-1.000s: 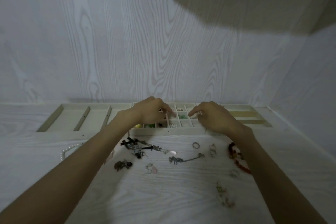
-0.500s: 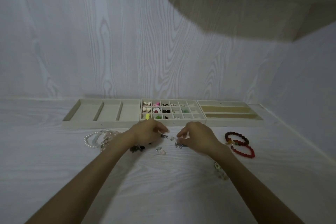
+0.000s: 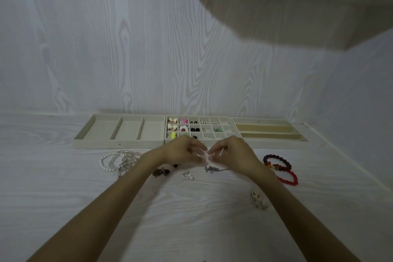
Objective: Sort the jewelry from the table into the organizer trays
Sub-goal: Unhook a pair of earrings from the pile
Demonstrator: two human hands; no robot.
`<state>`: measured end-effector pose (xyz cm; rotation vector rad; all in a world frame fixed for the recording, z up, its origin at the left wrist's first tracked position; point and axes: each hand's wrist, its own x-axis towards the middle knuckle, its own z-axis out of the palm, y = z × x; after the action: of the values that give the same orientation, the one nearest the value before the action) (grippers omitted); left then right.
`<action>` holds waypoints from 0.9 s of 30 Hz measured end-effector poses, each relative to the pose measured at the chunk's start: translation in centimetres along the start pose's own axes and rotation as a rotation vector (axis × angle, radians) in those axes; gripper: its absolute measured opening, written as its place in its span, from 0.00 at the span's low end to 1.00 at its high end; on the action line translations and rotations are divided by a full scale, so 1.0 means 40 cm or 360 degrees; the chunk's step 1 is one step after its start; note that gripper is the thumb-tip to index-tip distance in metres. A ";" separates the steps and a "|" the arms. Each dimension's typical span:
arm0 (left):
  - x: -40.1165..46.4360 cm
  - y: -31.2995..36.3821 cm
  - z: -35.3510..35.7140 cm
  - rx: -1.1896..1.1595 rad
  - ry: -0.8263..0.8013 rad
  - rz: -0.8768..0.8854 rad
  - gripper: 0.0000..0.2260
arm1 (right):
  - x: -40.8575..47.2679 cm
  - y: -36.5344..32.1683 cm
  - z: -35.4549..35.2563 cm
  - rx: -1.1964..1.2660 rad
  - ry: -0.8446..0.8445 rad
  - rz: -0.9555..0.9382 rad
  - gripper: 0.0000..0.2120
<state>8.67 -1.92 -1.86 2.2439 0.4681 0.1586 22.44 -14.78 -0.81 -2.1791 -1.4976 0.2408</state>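
A: Stock in trays?

B: Three trays in a row at the back of the worktop (image 3: 191, 229). Middle tray (image 3: 228, 122), small cells: earrings in most of the left and centre cells, white, pink, black, yellow, green; several right-hand cells look bare. Left tray (image 3: 95, 132), three long bays: nothing seen in them. Right tray (image 3: 268, 122), long slots: nothing seen.

A: Stock still loose?

B: Pearl and clear bead bracelets (image 3: 116, 160) left of the arms. Dark red bracelets (image 3: 280, 169) to the right. Between: a dark charm (image 3: 160, 172), a clear earring (image 3: 188, 176), a chain piece (image 3: 212, 169), and a pale piece (image 3: 258, 199) nearer the person. Judged: small studs largely sorted, bracelets and chains not begun; well under half done.

A: Item in hand?

B: A small pale piece (image 3: 205, 155), held just above the worktop in front of the middle tray. Too blurred to identify.

A: Grip?

B: Left hand (image 3: 180, 152) and right hand (image 3: 232, 154) meet fingertip to fingertip, fingers curled, both pinching the piece between them.

A: Axis, heading?

B: It seems to lie left to right between the two pinches, roughly parallel to the tray fronts. Which end leads, I cannot tell.
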 end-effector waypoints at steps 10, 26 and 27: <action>0.005 0.012 -0.034 -0.0395 0.0225 0.0051 0.05 | 0.011 -0.023 -0.057 0.0512 0.0193 -0.0010 0.05; 0.183 0.085 -0.106 -0.0132 0.0576 0.0024 0.03 | 0.114 0.067 -0.137 0.0618 0.0474 0.0036 0.05; 0.198 0.083 -0.104 -0.0073 0.0575 0.0000 0.03 | 0.122 0.081 -0.133 0.0592 0.0472 0.0038 0.05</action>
<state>15.81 2.09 3.07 2.1750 0.6479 0.5747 29.18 -12.77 2.86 -1.8438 -1.1593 0.1781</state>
